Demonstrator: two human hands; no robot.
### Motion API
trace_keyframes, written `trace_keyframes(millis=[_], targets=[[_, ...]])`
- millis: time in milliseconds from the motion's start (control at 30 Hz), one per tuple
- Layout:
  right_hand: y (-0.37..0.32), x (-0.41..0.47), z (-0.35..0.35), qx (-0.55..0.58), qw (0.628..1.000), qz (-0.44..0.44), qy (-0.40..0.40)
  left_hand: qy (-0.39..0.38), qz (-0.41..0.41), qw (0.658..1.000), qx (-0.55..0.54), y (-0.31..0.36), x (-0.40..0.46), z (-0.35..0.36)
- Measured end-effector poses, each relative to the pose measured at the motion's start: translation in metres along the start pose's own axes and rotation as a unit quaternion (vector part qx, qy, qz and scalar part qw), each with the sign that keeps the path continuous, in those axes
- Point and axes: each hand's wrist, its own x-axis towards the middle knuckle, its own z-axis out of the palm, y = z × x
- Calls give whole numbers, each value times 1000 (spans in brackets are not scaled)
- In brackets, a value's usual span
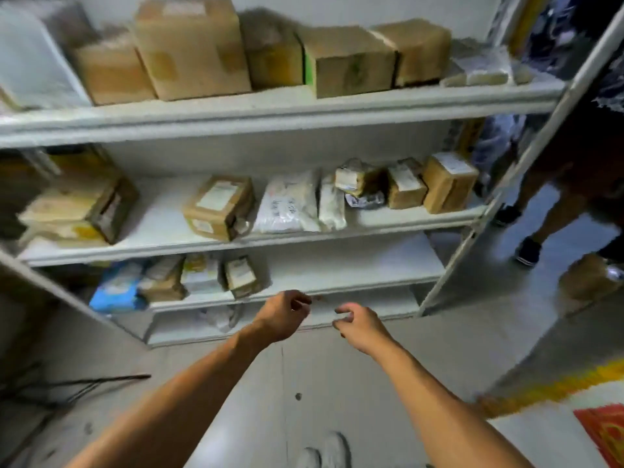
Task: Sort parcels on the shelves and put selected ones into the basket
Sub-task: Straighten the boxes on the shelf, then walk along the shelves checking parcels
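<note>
Head view: looking down at a white metal shelf unit (pixel 270 109) with both bare arms reaching forward; the picture is blurring throughout.
Left hand (pixel 282 314): hovering in front of the edge of the third shelf, fingers loosely curling, holding nothing.
Right hand (pixel 358 324): hanging just beside the left hand, apart from it, fingers half bending, gripping nothing.
Top shelf: brown cardboard boxes (pixel 192 49) are standing in a row, with a white padded bag (pixel 30 59) at the left end and a pale wrapped packet (pixel 483 67) at the right end.
Second shelf: a labelled brown cardboard parcel (pixel 219 207) is sitting near the middle, white plastic mailer bags (pixel 290 204) are lying just beside it, and small labelled brown boxes (pixel 449 182) are standing at the right.
Third shelf: a blue and white plastic packet (pixel 116 288) and small labelled cardboard parcels (pixel 241 275) are crowding the left part, near the left hand.
Floor: pale grey floor (pixel 337 383) with a yellow painted stripe (pixel 557 386) at the right.
Bystander: the legs of another person (pixel 553 211) are standing to the right of the shelf unit.
Basket: cannot tell where it is.
</note>
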Motion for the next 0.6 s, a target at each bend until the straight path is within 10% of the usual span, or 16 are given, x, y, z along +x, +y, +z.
trace_keyframes(millis=[333,600], targets=[[-155,99,106,-96,971,-159,-151,217,-130,959,-128,-104,-25,-130],[-220,128,205,-138,949,-163,-233,239,-183,940,-161,-169,-34,-191]])
